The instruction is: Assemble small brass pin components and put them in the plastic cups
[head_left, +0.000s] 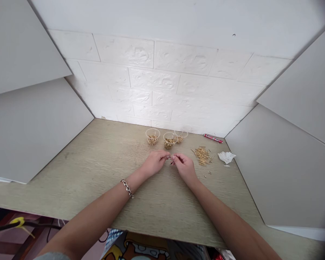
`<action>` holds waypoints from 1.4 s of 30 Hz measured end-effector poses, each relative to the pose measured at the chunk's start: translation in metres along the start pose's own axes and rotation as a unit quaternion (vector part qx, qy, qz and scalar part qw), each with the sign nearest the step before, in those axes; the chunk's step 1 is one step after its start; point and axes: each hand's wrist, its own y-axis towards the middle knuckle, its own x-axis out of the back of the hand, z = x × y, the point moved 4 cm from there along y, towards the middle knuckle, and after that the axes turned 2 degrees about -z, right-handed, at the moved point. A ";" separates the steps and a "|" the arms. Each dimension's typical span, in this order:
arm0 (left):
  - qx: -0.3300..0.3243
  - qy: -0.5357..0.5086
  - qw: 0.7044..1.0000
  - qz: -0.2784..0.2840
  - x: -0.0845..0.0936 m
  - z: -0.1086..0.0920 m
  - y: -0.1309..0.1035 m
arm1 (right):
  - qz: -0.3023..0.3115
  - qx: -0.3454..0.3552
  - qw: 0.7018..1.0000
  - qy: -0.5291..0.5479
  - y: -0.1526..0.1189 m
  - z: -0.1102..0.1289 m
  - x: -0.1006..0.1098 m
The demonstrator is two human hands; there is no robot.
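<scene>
Over the middle of the table, my left hand [157, 161] and my right hand [184, 167] meet at the fingertips. Both are closed in a pinch around a small thin piece [170, 156] that looks metallic; its exact kind is too small to tell. Just beyond the fingers stand three clear plastic cups: the left cup [149, 132], the middle cup [167, 137] and the right cup [184, 135], each with small gold-coloured pieces inside. To the right of my right hand lies a loose pile of thin gold-coloured rods [202, 156].
A red tube-shaped pen-like item [213, 138] lies by the back wall, with crumpled white tissue [226, 157] in front of it. Tiny gold bits [137, 150] are scattered left of the cups. Grey panels [43, 130] border the wooden table [92, 159] on both sides.
</scene>
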 end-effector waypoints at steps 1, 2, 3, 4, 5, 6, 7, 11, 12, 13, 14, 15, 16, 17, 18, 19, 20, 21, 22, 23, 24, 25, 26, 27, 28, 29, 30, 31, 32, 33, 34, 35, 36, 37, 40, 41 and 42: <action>-0.002 0.004 1.000 -0.002 0.000 0.000 0.000 | -0.003 0.004 1.000 -0.009 -0.001 0.001 0.000; -0.005 0.008 1.000 -0.004 0.000 0.000 0.000 | -0.005 0.008 1.000 -0.018 -0.002 0.003 0.001; -0.008 0.012 1.000 -0.005 0.000 0.000 -0.001 | -0.007 0.013 1.000 -0.026 -0.002 0.004 0.001; -0.012 0.017 1.000 -0.005 0.000 0.000 -0.001 | -0.009 0.018 0.999 -0.031 -0.003 0.005 0.001; -0.016 0.021 1.000 -0.005 0.000 -0.001 -0.001 | -0.009 0.022 0.999 -0.035 -0.003 0.006 0.002; -0.019 0.025 0.999 -0.005 0.000 -0.001 -0.001 | -0.008 0.024 0.999 -0.037 -0.003 0.006 0.002; -0.022 0.029 0.999 -0.006 0.000 -0.001 -0.002 | -0.006 0.026 0.999 -0.036 -0.004 0.006 0.002; -0.035 0.044 0.998 -0.012 0.000 -0.002 -0.002 | 0.000 0.025 0.999 -0.031 -0.002 0.003 0.001; -0.040 0.050 0.998 -0.012 0.000 -0.002 -0.002 | 0.001 0.024 0.999 -0.031 -0.002 0.002 0.001; -0.044 0.056 0.997 -0.013 0.000 -0.002 -0.003 | 0.001 0.023 0.999 -0.032 -0.001 0.001 0.000; -0.047 0.062 0.997 -0.014 0.000 -0.002 -0.003 | 0.001 0.022 0.999 -0.033 -0.001 0.000 0.000; -0.048 0.067 0.996 -0.015 0.000 -0.003 -0.003 | 0.002 0.023 0.999 -0.035 -0.001 0.000 0.000; -0.049 0.070 0.996 -0.016 0.001 -0.003 -0.004 | 0.002 0.026 0.999 -0.039 -0.001 0.001 0.000; -0.048 0.072 0.996 -0.017 0.001 -0.003 -0.004 | 0.002 0.031 0.999 -0.044 -0.002 0.002 0.000; -0.046 0.073 0.996 -0.017 0.001 -0.003 -0.004 | 0.003 0.037 0.998 -0.050 -0.002 0.003 0.001; -0.044 0.073 0.996 -0.016 0.001 -0.004 -0.004 | 0.004 0.043 0.997 -0.057 -0.003 0.004 0.001; -0.041 0.072 0.996 -0.014 0.001 -0.004 -0.004 | 0.004 0.050 0.997 -0.065 -0.003 0.005 0.001; -0.037 0.068 0.997 -0.010 0.001 -0.004 -0.004 | 0.004 0.057 0.996 -0.073 -0.004 0.007 0.001; -0.032 0.062 0.998 -0.006 0.001 -0.004 -0.004 | 0.004 0.065 0.995 -0.080 -0.004 0.008 0.002; -0.027 0.053 0.998 -0.002 0.001 -0.004 -0.003 | 0.004 0.073 0.993 -0.087 -0.004 0.009 0.002; -0.020 0.043 0.999 0.004 0.001 -0.004 -0.003 | 0.004 0.083 0.992 -0.095 -0.004 0.010 0.002; -0.015 0.032 0.999 0.010 0.001 -0.004 -0.003 | 0.004 0.095 0.990 -0.102 -0.004 0.011 0.003; -0.009 0.023 1.000 0.015 0.001 -0.003 -0.002 | 0.005 0.107 0.988 -0.110 -0.004 0.012 0.003; -0.005 0.015 1.000 0.019 0.001 -0.003 -0.002 | 0.005 0.121 0.986 -0.118 -0.004 0.014 0.003; -0.002 0.010 1.000 0.022 0.002 -0.003 -0.002 | 0.005 0.133 0.983 -0.125 -0.005 0.015 0.003; -0.001 0.007 1.000 0.024 0.002 -0.004 -0.002 | 0.006 0.144 0.981 -0.132 -0.005 0.016 0.003; 0.000 0.007 1.000 0.026 0.002 -0.004 -0.002 | 0.008 0.153 0.979 -0.138 -0.005 0.017 0.003; 0.000 0.008 1.000 0.028 0.003 -0.004 -0.002 | 0.009 0.159 0.977 -0.142 -0.005 0.017 0.003; 0.000 0.012 1.000 0.029 0.003 -0.004 -0.003 | 0.010 0.162 0.976 -0.143 -0.006 0.017 0.003; -0.001 0.017 0.999 0.030 0.003 -0.005 -0.003 | 0.010 0.160 0.977 -0.142 -0.006 0.017 0.003; -0.004 0.023 0.999 0.031 0.003 -0.005 -0.003 | 0.009 0.153 0.979 -0.137 -0.006 0.016 0.003; -0.009 0.029 0.999 0.029 0.004 -0.005 -0.003 | 0.008 0.138 0.982 -0.126 -0.005 0.015 0.002; -0.016 0.037 0.999 0.026 0.004 -0.006 -0.003 | 0.008 0.118 0.987 -0.109 -0.005 0.012 0.002; -0.024 0.045 0.998 0.021 0.004 -0.006 -0.003 | 0.011 0.093 0.992 -0.088 -0.004 0.009 0.001; -0.046 0.071 0.996 0.006 0.004 -0.007 -0.004 | 0.024 0.035 0.999 -0.030 -0.003 0.001 -0.001; -0.052 0.080 0.995 0.001 0.004 -0.008 -0.004 | 0.027 0.026 0.999 -0.019 -0.002 0.000 -0.002; -0.058 0.090 0.994 -0.003 0.004 -0.008 -0.004 | 0.028 0.020 0.999 -0.013 -0.002 -0.001 -0.002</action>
